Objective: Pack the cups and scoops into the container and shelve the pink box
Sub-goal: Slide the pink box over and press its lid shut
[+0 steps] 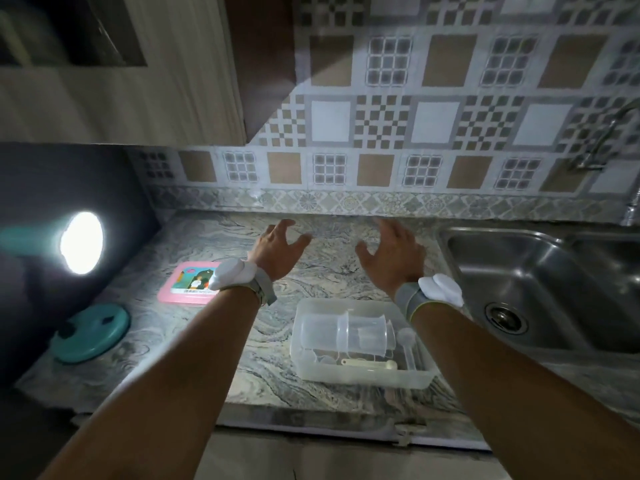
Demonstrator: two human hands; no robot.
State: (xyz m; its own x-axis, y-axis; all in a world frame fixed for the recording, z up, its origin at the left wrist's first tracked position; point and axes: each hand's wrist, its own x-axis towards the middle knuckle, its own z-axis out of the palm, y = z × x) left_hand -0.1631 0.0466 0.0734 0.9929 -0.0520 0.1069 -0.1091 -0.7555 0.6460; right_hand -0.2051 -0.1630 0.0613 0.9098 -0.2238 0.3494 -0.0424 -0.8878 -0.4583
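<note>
A clear plastic container [311, 370] sits on the marble counter near its front edge. Inside it lie clear cups [343, 332] on their sides, a white scoop [370, 364] and a clear scoop [408, 342]. The pink box [180, 285], flat with a picture on its lid, rests on the counter to the left, partly behind my left wrist. My left hand [278, 249] and my right hand [393, 254] hover over the back of the counter, beyond the container. Both have fingers spread and hold nothing.
A teal lamp base [90, 332] stands at the counter's left, with its bright head [81, 247] shining above. A steel sink [540, 289] with a tap [604, 140] lies right. Cabinet [121, 71] hangs upper left. Tiled wall [381, 126] behind.
</note>
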